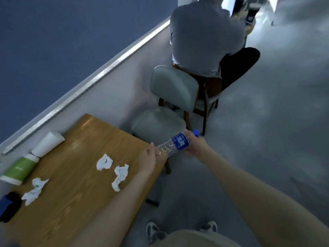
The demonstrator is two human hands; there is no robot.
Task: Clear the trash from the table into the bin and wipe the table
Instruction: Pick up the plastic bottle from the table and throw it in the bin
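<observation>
A clear plastic bottle [175,144] with a blue label and blue cap is held level over the table's right corner. My left hand [148,158] grips its base end and my right hand [195,146] grips it near the cap. Three crumpled white tissues lie on the wooden table [85,184]: one [104,162], one [121,176] and one near the left [34,190]. A white paper cup [48,143] lies on its side by the wall. No bin is in view.
A green and white canister [19,169] lies on the table's left edge beside a dark blue object [8,207]. Two grey chairs [175,90] stand past the table; a person [206,36] sits on the far one. My feet show at the bottom.
</observation>
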